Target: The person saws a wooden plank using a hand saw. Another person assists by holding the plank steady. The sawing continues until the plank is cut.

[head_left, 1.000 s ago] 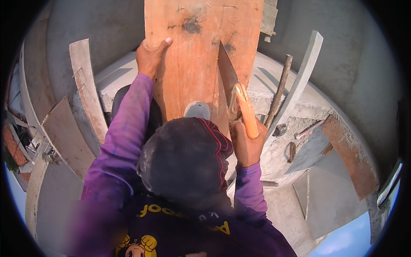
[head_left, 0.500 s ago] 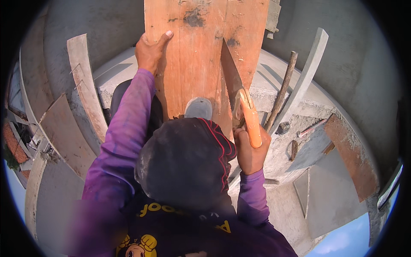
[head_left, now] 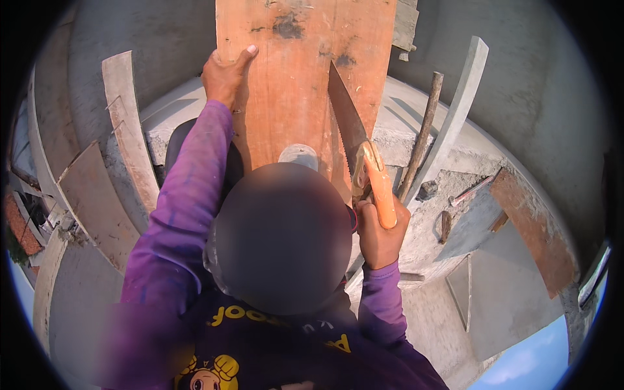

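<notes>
A wide orange-brown wooden board (head_left: 286, 84) stretches away in front of me, with dark smudges on its face. My left hand (head_left: 224, 73) grips its left edge, thumb on top and the other fingers hidden around the side. My right hand (head_left: 382, 231) is closed around the orange handle of a handsaw (head_left: 349, 117). The toothed blade slants up and to the left, against the right part of the board. Its tip shows near a dark smudge. Purple sleeves cover both forearms.
A concrete ledge (head_left: 403, 110) runs behind the board. To the right, a wooden pole (head_left: 422, 136) and a pale plank (head_left: 455, 117) lean upright. Grey planks (head_left: 130, 123) and a panel (head_left: 97, 201) stand at left. Wood scraps (head_left: 445, 226) lie at lower right.
The saw has drawn slightly back toward me along the board. The whole view has shifted a little, so the board sits slightly farther left. Both hands keep their grips.
</notes>
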### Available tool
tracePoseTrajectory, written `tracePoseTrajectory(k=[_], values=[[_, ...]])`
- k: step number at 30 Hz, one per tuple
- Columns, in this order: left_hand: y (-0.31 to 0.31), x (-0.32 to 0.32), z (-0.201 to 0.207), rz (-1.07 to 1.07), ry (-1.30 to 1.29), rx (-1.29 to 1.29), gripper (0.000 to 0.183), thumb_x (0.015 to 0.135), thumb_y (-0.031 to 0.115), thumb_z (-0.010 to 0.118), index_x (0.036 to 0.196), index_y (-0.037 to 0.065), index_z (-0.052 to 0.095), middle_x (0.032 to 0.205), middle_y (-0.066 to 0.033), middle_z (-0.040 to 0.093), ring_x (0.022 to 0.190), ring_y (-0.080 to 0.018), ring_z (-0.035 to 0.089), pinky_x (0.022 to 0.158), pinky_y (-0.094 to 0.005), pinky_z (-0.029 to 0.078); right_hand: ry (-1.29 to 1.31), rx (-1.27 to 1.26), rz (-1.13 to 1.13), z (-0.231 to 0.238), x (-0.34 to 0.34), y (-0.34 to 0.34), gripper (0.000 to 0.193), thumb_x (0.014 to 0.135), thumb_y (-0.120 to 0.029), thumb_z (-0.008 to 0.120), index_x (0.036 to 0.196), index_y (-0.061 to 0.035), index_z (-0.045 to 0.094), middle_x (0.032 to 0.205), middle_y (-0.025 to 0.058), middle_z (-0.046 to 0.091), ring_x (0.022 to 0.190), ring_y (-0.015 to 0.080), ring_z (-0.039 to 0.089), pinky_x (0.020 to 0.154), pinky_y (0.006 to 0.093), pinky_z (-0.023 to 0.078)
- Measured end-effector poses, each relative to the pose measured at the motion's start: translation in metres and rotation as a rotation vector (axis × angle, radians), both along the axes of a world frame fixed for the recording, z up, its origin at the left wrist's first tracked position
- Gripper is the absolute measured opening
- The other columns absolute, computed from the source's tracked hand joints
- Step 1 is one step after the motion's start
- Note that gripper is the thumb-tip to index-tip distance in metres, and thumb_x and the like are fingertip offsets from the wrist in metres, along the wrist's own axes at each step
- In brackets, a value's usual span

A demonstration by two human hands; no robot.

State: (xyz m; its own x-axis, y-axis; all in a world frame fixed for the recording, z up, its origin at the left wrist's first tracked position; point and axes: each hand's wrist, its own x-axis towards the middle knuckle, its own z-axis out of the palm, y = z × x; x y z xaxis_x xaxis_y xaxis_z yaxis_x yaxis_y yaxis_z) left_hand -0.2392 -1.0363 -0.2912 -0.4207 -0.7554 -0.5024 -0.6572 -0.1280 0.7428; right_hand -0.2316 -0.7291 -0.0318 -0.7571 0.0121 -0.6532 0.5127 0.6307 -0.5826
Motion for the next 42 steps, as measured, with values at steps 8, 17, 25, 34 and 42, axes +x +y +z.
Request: tracePoseTrajectory(k=[8, 17, 25, 34, 42], values=[[-0.005, 0.002, 0.001, -0.003, 0.038, 0.018, 0.066, 0.081, 0.044, 0.095, 0.123, -0.003, 0.075, 0.117, -0.0141, 0.081, 0.105, -0.0222, 0.076, 0.095, -0.0353, 0.058, -0.004, -0.004, 0.034, 0.009, -0.009, -0.017, 0.008, 0.086, -0.002, 0.065, 0.089, 0.0061, 0.066, 0.072, 0.0039, 0.06, 0.068, 0.0102, 0.056, 0.064, 0.0311, 0.047], [0.002, -0.002, 0.011, -0.056, 0.017, -0.004, 0.065, 0.081, 0.044, 0.094, 0.123, -0.003, 0.075, 0.117, -0.0149, 0.08, 0.106, -0.0232, 0.077, 0.096, -0.0363, 0.058, 0.109, -0.056, 0.054, -0.065, -0.017, -0.032, 0.013, 0.086, -0.003, 0.066, 0.094, 0.0068, 0.069, 0.074, 0.01, 0.063, 0.07, 0.0149, 0.06, 0.067, 0.0347, 0.05], [-0.003, 0.007, 0.005, -0.023, 0.007, -0.004, 0.063, 0.084, 0.042, 0.093, 0.125, -0.002, 0.075, 0.119, -0.0125, 0.08, 0.106, -0.0205, 0.075, 0.096, -0.0349, 0.058, -0.071, 0.019, -0.05, 0.058, 0.033, 0.017, 0.018, 0.085, 0.0, 0.064, 0.1, 0.0069, 0.073, 0.074, 0.0057, 0.063, 0.071, 0.0118, 0.058, 0.068, 0.0309, 0.049], [0.001, -0.008, 0.002, -0.069, 0.018, -0.039, 0.071, 0.077, 0.053, 0.096, 0.117, -0.002, 0.077, 0.114, -0.018, 0.081, 0.106, -0.0282, 0.079, 0.096, -0.0397, 0.06, 0.142, -0.011, 0.064, -0.061, -0.014, -0.04, 0.009, 0.086, -0.004, 0.065, 0.086, 0.005, 0.064, 0.07, 0.0087, 0.058, 0.069, 0.0115, 0.054, 0.065, 0.0344, 0.047], [-0.006, 0.011, -0.001, -0.021, -0.006, -0.064, 0.072, 0.076, 0.054, 0.096, 0.118, -0.002, 0.078, 0.114, -0.018, 0.081, 0.106, -0.0284, 0.079, 0.096, -0.0399, 0.06, -0.054, -0.023, -0.03, 0.064, 0.055, 0.029, 0.027, 0.086, 0.001, 0.063, 0.11, 0.0074, 0.073, 0.078, 0.006, 0.065, 0.073, 0.0123, 0.06, 0.072, 0.0307, 0.053]])
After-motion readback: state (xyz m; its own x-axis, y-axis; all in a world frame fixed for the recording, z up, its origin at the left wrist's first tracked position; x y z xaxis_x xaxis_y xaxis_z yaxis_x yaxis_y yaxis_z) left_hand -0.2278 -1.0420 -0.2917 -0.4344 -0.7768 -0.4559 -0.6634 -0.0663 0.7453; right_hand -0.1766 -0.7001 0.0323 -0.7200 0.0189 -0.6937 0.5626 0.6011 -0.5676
